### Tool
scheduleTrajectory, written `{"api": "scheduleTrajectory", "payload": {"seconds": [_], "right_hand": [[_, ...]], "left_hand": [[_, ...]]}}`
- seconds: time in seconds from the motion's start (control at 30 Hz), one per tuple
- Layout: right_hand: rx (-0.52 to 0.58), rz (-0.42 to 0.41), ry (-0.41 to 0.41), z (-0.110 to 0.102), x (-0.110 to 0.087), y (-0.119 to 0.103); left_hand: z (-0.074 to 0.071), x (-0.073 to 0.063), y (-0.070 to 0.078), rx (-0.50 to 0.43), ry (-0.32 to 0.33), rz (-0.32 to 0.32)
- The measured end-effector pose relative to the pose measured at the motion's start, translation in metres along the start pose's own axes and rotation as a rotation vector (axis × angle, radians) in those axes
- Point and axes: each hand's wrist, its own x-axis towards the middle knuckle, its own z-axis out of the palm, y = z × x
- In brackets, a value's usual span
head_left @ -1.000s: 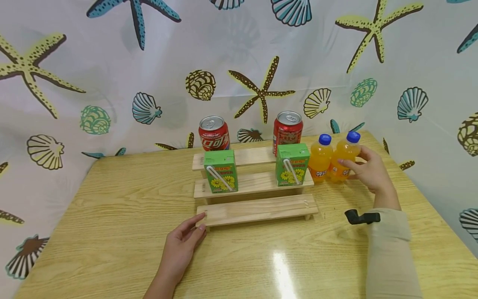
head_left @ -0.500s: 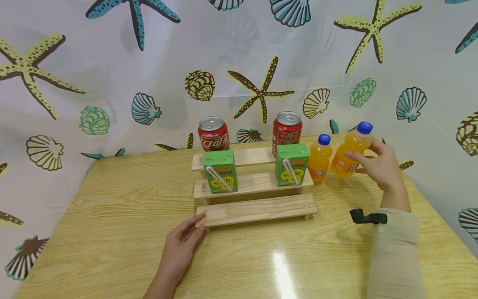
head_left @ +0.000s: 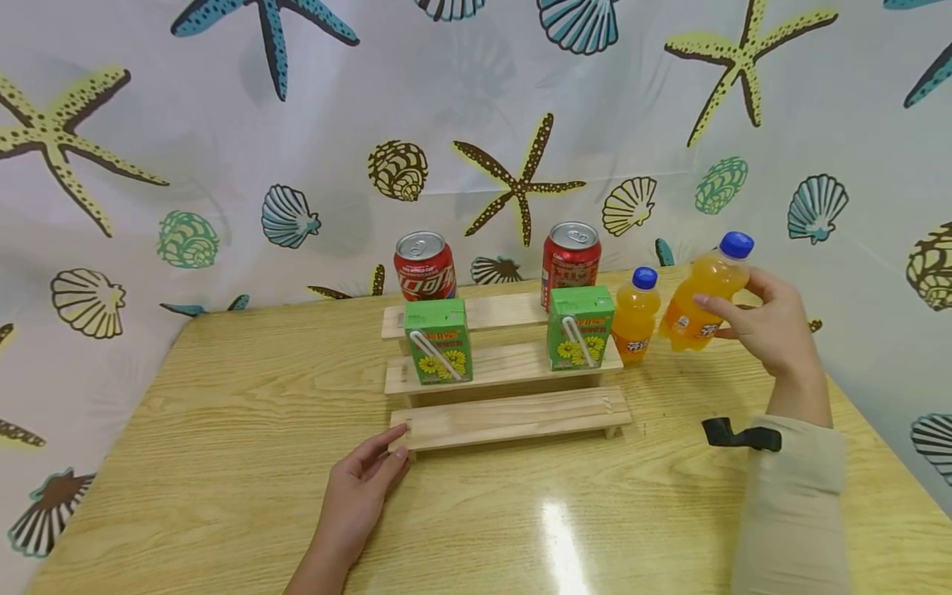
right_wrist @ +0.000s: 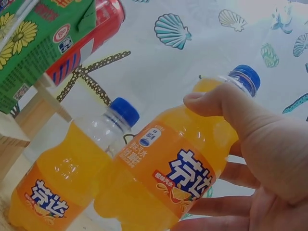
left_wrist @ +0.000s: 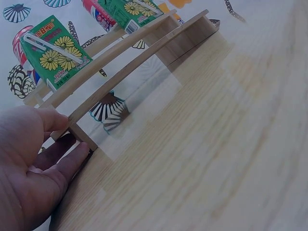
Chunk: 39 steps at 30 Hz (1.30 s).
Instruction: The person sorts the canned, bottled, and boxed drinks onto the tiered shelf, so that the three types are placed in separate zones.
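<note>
My right hand (head_left: pixel 781 326) grips an orange soda bottle (head_left: pixel 702 293) with a blue cap, thumb across its near side. That bottle leans to the right and looks lifted off the table. A second orange soda bottle (head_left: pixel 635 318) stands upright beside the rack; in the right wrist view it is left of the held one. At the left end of the lowest step of a three-step wooden rack (head_left: pixel 513 417), my left hand (head_left: pixel 359 487) pinches the board's corner. The left wrist view has the thumb (left_wrist: pixel 50 120) at the board's end and fingers lower, by the leg.
Two green drink cartons (head_left: pixel 439 340) with straws stand on the middle step, one at each end. Behind them, two red cola cans (head_left: pixel 426 268) occupy the top step. A patterned cloth (head_left: pixel 297 124) hangs behind the wooden table (head_left: pixel 260 380).
The right hand has raised its soda bottle, shifting it right and away from the other bottle, and tilted it rightward. The left hand stays in place on the rack.
</note>
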Motion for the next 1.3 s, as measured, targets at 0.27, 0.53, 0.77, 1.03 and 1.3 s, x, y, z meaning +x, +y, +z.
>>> {"api": "scheduleTrajectory", "payload": {"seconds": [0.27,0.53,0.77,1.03,1.3], "right_hand": [[-0.014,-0.029,0.009,-0.004,-0.005,-0.008],[-0.019,-0.064,0.004,-0.008,-0.011,-0.016],[-0.048,-0.079,-0.006,-0.013,-0.017,-0.023],[-0.04,-0.111,-0.016,-0.015,-0.023,-0.03],[-0.042,-0.143,-0.032,-0.017,-0.029,-0.038]], "left_hand": [[0.0,0.001,0.0,0.005,-0.005,0.002],[0.001,0.0,0.001,-0.006,-0.004,0.007],[0.0,0.0,0.0,0.008,0.001,0.012],[0.0,0.0,0.001,0.009,-0.006,0.007],[0.0,0.0,0.001,0.008,-0.001,0.009]]}}
